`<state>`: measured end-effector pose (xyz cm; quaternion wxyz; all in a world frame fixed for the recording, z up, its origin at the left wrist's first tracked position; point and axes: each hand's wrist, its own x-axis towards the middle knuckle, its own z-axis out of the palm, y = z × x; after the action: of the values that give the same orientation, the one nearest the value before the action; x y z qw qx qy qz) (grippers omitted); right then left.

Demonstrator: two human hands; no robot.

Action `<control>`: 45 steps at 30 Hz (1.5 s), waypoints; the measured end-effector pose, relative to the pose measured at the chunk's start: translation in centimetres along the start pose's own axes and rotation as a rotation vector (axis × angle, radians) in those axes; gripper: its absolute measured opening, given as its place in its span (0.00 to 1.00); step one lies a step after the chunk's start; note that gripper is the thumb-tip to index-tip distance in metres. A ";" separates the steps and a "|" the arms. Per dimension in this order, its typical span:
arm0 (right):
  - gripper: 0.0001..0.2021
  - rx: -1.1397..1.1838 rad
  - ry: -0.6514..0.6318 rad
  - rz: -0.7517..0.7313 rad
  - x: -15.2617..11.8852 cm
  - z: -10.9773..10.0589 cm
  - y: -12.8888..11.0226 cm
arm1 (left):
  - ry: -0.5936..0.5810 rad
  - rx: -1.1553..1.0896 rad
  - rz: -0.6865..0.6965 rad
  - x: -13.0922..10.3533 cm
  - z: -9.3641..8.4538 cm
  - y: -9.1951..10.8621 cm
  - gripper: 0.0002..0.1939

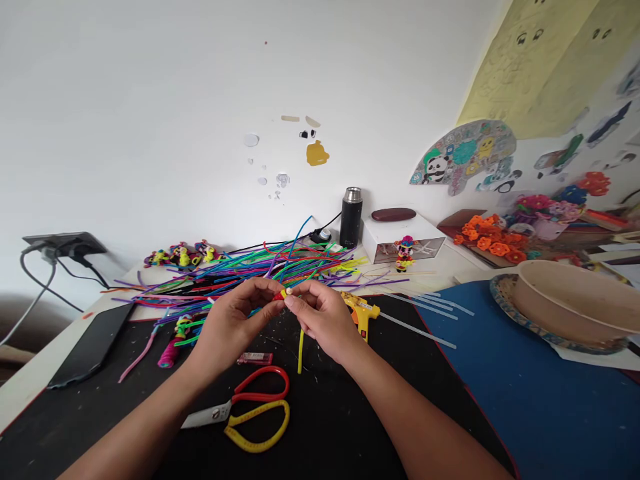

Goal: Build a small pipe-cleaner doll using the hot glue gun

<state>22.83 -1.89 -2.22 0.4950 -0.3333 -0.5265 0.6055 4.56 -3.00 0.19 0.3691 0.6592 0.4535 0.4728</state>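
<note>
A small red and yellow piece (283, 294) is pinched between the fingertips of my left hand (235, 323) and my right hand (323, 320), which nearly touch above the black mat. A yellow-green pipe cleaner (301, 352) hangs or lies just below my right hand; its upper end is hidden. Behind my right hand is a yellow glue gun (363, 315), partly covered. Scissors (257, 417) with one red and one yellow handle lie nearer to me, blades pointing left. A pink-labelled small item (255, 359) rests above them.
Many coloured pipe cleaners (250, 270) are heaped along the wall. A black bottle (351, 219) and a white box (400, 237) stand behind. Clear glue sticks (420, 327) lie to the right, near a large bowl (575, 300). At left are a pipe-cleaner figure (173, 343) and a dark flat object (93, 347).
</note>
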 end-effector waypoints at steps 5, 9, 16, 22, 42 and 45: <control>0.13 0.012 -0.005 0.000 0.0 0.0 0.1 | -0.007 -0.068 -0.045 0.2 0.2 0.2 0.13; 0.14 0.026 -0.016 -0.002 0.0 0.0 0.3 | -0.007 -0.069 -0.082 0.1 0.3 0.3 0.15; 0.15 -0.029 -0.054 0.005 -0.1 0.1 0.8 | 0.074 -0.022 -0.066 0.1 0.2 0.6 0.20; 0.14 -0.077 -0.067 -0.008 -0.2 0.2 0.7 | 0.071 -0.018 -0.102 0.5 0.0 0.6 0.22; 0.11 -0.222 -0.012 -0.053 -0.3 0.1 0.4 | 0.007 -0.344 -0.386 1.0 0.2 0.3 0.19; 0.11 -0.231 -0.017 -0.054 -0.3 0.1 0.4 | -0.015 -0.399 -0.425 1.0 0.3 0.4 0.19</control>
<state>22.75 -2.17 -2.60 0.4651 -0.3684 -0.6057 0.5301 5.08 -2.19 0.80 0.5854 0.4674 0.4767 0.4601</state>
